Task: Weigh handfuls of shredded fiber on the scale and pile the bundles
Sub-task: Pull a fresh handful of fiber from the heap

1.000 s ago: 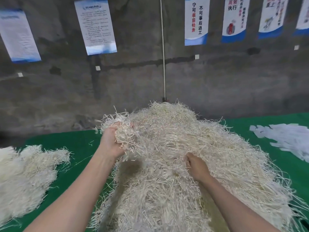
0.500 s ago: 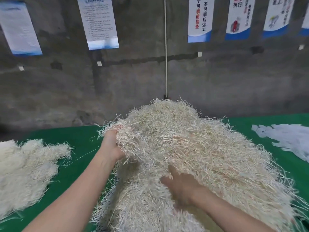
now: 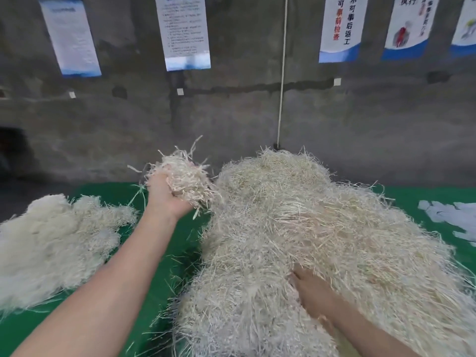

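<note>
A big heap of pale shredded fiber (image 3: 322, 240) covers the middle and right of the green table (image 3: 167, 253). My left hand (image 3: 164, 194) is raised just left of the heap's top and grips a handful of fiber (image 3: 186, 180), which has come free of the heap. My right hand (image 3: 309, 292) lies low on the near side of the heap, fingers pushed into the strands; how they are bent is hidden. No scale shows in this view.
A lower pile of whiter fiber bundles (image 3: 51, 243) lies at the left. White sheets (image 3: 453, 215) sit at the right edge of the table. A grey wall with posters (image 3: 186, 32) and a thin white cord (image 3: 282, 73) stands right behind.
My left hand has lifted its handful up and clear of the heap. My right hand has slid down toward me along the heap's near side.
</note>
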The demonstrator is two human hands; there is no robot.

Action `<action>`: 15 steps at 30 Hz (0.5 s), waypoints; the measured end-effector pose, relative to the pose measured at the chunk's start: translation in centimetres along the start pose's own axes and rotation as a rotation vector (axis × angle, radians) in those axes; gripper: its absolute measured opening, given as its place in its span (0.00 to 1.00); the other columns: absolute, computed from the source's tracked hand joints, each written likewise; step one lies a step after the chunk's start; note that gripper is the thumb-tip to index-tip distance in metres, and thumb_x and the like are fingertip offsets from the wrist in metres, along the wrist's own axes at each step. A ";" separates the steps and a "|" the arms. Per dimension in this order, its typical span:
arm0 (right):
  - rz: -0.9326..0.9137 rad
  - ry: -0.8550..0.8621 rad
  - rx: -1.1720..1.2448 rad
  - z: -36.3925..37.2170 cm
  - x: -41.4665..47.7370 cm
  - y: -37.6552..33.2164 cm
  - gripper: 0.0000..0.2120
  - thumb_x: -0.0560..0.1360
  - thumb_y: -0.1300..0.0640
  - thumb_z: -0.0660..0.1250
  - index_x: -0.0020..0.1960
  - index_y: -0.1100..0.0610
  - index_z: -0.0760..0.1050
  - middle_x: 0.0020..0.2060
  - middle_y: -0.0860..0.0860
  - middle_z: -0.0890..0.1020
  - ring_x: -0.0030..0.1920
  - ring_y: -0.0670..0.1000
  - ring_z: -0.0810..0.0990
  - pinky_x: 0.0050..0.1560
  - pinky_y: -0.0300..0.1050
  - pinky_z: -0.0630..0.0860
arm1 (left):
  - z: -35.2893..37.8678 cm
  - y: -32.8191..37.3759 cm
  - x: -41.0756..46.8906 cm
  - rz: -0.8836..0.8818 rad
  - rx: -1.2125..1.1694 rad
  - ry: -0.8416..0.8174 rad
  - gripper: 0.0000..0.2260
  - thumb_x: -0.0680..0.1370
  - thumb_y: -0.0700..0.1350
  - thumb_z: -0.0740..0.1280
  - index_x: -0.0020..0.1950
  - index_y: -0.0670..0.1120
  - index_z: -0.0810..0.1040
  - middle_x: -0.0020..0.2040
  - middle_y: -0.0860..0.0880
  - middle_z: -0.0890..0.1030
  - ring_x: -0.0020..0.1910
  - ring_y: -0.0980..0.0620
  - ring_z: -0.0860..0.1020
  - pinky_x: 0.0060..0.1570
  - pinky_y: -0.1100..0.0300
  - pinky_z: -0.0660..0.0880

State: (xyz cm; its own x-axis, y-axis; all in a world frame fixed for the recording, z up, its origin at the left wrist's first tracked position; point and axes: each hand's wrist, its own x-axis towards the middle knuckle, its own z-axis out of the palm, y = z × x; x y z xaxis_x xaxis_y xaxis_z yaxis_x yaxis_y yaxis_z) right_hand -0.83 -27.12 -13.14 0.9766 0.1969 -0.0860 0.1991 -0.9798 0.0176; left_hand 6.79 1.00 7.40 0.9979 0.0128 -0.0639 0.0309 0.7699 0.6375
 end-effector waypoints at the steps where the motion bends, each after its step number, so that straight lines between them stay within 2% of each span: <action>1: 0.016 -0.010 0.124 -1.7 0.2 0.0 0.23 0.73 0.69 0.62 0.62 0.49 0.68 0.74 0.54 0.60 0.62 0.54 0.72 0.60 0.46 0.74 | -0.3 -0.4 -0.4 -0.026 0.030 -0.009 0.09 0.77 0.43 0.59 0.41 0.44 0.77 0.36 0.46 0.81 0.33 0.49 0.81 0.45 0.53 0.78; 2: 0.011 -0.025 0.233 -3.9 0.3 -0.1 0.22 0.71 0.68 0.65 0.55 0.44 0.69 0.71 0.52 0.65 0.59 0.50 0.72 0.58 0.44 0.74 | -0.7 -1.0 -1.0 -0.054 0.067 -0.025 0.07 0.75 0.42 0.60 0.41 0.44 0.76 0.36 0.46 0.79 0.32 0.49 0.79 0.42 0.57 0.77; 3: -0.011 -0.049 0.303 -6.5 0.4 -0.1 0.22 0.70 0.66 0.68 0.53 0.42 0.69 0.68 0.49 0.69 0.58 0.48 0.72 0.58 0.42 0.73 | -1.2 -1.5 -1.5 -0.075 0.095 -0.032 0.05 0.72 0.41 0.61 0.40 0.44 0.77 0.35 0.46 0.79 0.31 0.49 0.78 0.40 0.59 0.76; 4: -0.039 -0.062 0.347 -9.3 0.4 -0.2 0.24 0.69 0.65 0.70 0.56 0.42 0.69 0.67 0.47 0.70 0.60 0.48 0.71 0.60 0.43 0.71 | -1.7 -1.9 -2.0 -0.091 0.120 -0.034 0.05 0.70 0.42 0.62 0.39 0.44 0.77 0.36 0.46 0.79 0.31 0.49 0.78 0.38 0.60 0.76; 6: -0.091 -0.009 0.395 -14.4 -0.1 -0.8 0.28 0.69 0.64 0.72 0.63 0.44 0.69 0.68 0.44 0.68 0.67 0.49 0.67 0.66 0.44 0.65 | -2.5 -2.9 -2.6 -0.135 0.161 -0.022 0.09 0.73 0.43 0.62 0.37 0.43 0.80 0.37 0.45 0.81 0.31 0.48 0.80 0.36 0.58 0.77; 8: -0.086 0.222 0.520 -17.5 -0.6 -2.8 0.25 0.70 0.61 0.72 0.63 0.45 0.70 0.66 0.44 0.70 0.66 0.48 0.70 0.63 0.42 0.68 | -3.1 -3.7 -3.5 -0.183 0.195 -0.012 0.10 0.76 0.46 0.62 0.42 0.43 0.80 0.39 0.43 0.83 0.34 0.46 0.83 0.37 0.54 0.77; 10: -0.077 0.509 0.927 -18.0 -1.1 -6.5 0.19 0.75 0.53 0.67 0.64 0.46 0.69 0.63 0.44 0.73 0.61 0.47 0.74 0.54 0.39 0.72 | -3.0 -4.3 -5.1 -0.216 0.188 -0.074 0.12 0.72 0.47 0.64 0.50 0.42 0.80 0.44 0.40 0.84 0.41 0.42 0.84 0.43 0.49 0.78; 11: -0.072 0.554 1.162 -17.7 -1.3 -8.7 0.20 0.77 0.48 0.63 0.68 0.47 0.66 0.64 0.45 0.71 0.62 0.48 0.72 0.56 0.41 0.73 | -2.9 -4.6 -5.9 -0.227 0.178 -0.105 0.16 0.69 0.48 0.65 0.51 0.41 0.80 0.45 0.38 0.84 0.43 0.40 0.83 0.44 0.47 0.78; 13: -0.005 0.377 1.520 -16.5 -1.9 -13.0 0.31 0.75 0.35 0.55 0.74 0.47 0.56 0.70 0.48 0.65 0.71 0.52 0.64 0.67 0.56 0.67 | -2.9 -5.2 -7.6 -0.239 0.195 -0.137 0.19 0.67 0.51 0.66 0.52 0.41 0.82 0.46 0.36 0.83 0.45 0.40 0.83 0.42 0.44 0.80; 14: 0.051 0.249 1.698 -15.6 -2.0 -14.5 0.38 0.71 0.30 0.53 0.75 0.48 0.55 0.69 0.50 0.66 0.71 0.54 0.65 0.67 0.61 0.66 | -3.1 -5.6 -8.2 -0.218 0.284 -0.160 0.22 0.69 0.53 0.65 0.58 0.43 0.79 0.54 0.36 0.81 0.53 0.39 0.81 0.48 0.40 0.78; 15: 0.112 0.149 1.890 -14.9 -2.2 -15.6 0.43 0.66 0.27 0.53 0.74 0.49 0.56 0.64 0.50 0.71 0.68 0.56 0.69 0.62 0.64 0.70 | -3.6 -6.0 -8.6 -0.173 0.496 -0.185 0.25 0.70 0.55 0.64 0.64 0.45 0.73 0.65 0.37 0.74 0.64 0.39 0.73 0.59 0.37 0.72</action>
State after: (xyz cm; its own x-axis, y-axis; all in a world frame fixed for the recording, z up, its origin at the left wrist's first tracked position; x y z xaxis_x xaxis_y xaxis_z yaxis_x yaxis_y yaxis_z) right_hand -4.90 -11.78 1.67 0.9956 0.0382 -0.0857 -0.0930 0.2844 -0.9542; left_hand -2.19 -1.45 1.41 0.9679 -0.2338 -0.0922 0.1739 0.3580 0.9174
